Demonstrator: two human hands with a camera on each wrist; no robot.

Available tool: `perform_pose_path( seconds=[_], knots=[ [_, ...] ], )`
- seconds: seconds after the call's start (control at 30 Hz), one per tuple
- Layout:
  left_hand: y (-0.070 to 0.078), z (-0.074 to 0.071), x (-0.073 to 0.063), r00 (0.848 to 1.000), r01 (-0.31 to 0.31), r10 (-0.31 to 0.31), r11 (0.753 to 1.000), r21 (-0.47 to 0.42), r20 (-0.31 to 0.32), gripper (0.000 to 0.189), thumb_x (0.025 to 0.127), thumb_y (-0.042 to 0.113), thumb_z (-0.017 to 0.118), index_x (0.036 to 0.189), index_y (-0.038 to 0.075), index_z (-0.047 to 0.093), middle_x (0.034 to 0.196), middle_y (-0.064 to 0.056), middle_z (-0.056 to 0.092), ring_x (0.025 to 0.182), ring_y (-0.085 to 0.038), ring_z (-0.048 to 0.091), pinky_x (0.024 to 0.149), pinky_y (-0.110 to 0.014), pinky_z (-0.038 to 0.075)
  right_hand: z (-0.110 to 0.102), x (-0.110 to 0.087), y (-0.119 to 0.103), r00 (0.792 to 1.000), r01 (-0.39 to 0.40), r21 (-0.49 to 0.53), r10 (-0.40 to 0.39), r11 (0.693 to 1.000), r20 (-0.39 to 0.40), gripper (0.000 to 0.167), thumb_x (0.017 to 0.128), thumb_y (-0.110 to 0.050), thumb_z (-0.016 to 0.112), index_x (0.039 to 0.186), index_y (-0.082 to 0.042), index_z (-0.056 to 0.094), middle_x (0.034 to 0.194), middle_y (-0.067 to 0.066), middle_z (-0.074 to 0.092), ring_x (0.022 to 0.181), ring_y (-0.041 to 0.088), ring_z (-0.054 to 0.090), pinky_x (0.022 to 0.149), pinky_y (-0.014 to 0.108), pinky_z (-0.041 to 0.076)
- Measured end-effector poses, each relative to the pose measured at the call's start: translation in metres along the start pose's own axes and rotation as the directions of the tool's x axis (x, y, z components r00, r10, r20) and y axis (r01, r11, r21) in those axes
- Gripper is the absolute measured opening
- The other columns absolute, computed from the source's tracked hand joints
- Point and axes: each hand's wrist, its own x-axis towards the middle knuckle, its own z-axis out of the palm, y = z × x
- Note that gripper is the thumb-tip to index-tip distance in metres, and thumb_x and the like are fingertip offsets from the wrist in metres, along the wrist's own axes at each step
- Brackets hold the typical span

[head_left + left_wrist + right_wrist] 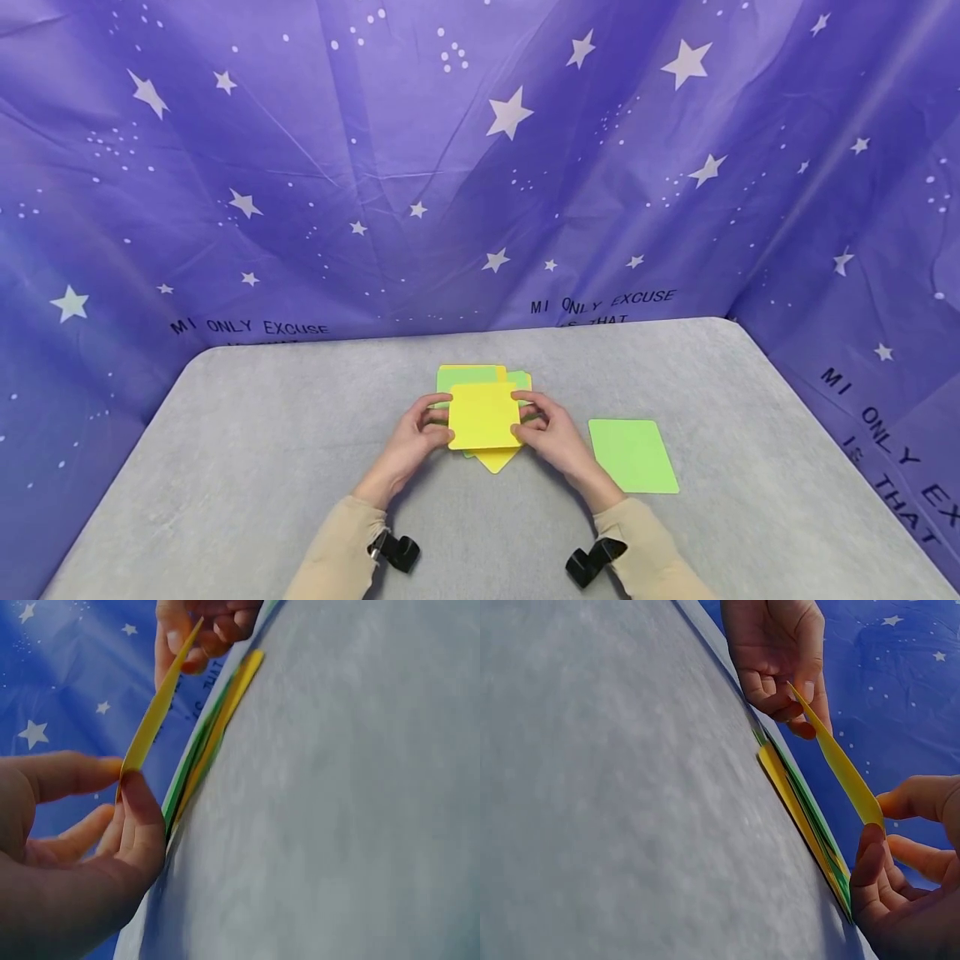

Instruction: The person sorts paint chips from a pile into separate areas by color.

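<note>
The left hand and the right hand are pinching opposite side edges of a yellow square sheet between thumb and fingertips, their other fingers bending. The sheet is spanning the gap between the hands and hanging above an uneven pile of green and yellow sheets, which is lying on the table. One green sheet is resting near the right hand, on its outer side.

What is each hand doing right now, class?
Left hand: pinches the yellow card by its left edge.
Right hand: pinches the same card by its right edge.
</note>
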Motion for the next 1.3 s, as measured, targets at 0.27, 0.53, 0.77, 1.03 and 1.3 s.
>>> perform_pose_path(
  seconds=[0.27,0.53,0.77,1.03,1.3],
  knots=[
    [0.002,-0.029,-0.011,0.995,-0.020,0.013,0.997,0.073,0.096,0.058,0.082,-0.006,0.063,0.137,-0.004,0.044,0.111,-0.019,0.059,0.091,-0.023,0.064,0.077,-0.028,0.051,0.015,0.000,0.000,0.997,0.026,-0.012,-0.025,1.000,0.071,0.046,0.081,0.005,0.066,0.126,0.005,0.056,0.096,0.017,0.059,0.068,0.011,0.055,0.058,0.019,0.044],
    [-0.002,-0.052,-0.022,0.995,-0.006,-0.004,0.995,0.097,0.097,0.060,0.084,-0.005,0.065,0.140,-0.005,0.043,0.114,-0.020,0.057,0.095,-0.024,0.063,0.079,-0.027,0.050,0.034,0.003,-0.002,0.991,0.028,0.029,-0.031,0.999,0.128,0.046,0.083,0.004,0.066,0.127,0.006,0.055,0.097,0.018,0.058,0.067,0.009,0.053,0.061,0.020,0.045],
    [-0.001,-0.070,-0.030,0.997,-0.015,0.009,0.997,0.077,0.072,0.060,0.084,-0.006,0.064,0.139,-0.007,0.041,0.111,-0.020,0.059,0.091,-0.018,0.064,0.078,-0.025,0.050,0.052,0.005,-0.003,0.981,0.062,0.033,-0.067,0.998,0.183,0.047,0.084,0.004,0.066,0.129,0.008,0.052,0.097,0.017,0.057,0.066,0.008,0.053,0.064,0.020,0.048],
    [-0.004,-0.092,-0.036,0.998,-0.004,-0.002,0.994,0.109,0.059,0.056,0.085,-0.006,0.064,0.137,-0.006,0.043,0.104,-0.015,0.061,0.087,-0.016,0.064,0.076,-0.026,0.051,0.073,0.006,-0.006,0.970,0.127,-0.046,-0.115,0.991,0.213,0.047,0.083,0.001,0.068,0.127,0.007,0.053,0.094,0.013,0.059,0.073,0.011,0.060,0.066,0.022,0.050],
    [-0.002,-0.111,-0.052,0.996,0.020,-0.032,0.989,0.144,0.078,0.057,0.086,-0.003,0.065,0.137,-0.008,0.040,0.104,-0.015,0.059,0.078,-0.014,0.061,0.064,-0.027,0.052,0.090,0.004,-0.006,0.953,0.173,-0.140,-0.130,0.975,0.273,0.045,0.084,0.000,0.067,0.127,0.005,0.055,0.091,0.006,0.059,0.076,0.011,0.060,0.069,0.024,0.049]
  ],
)
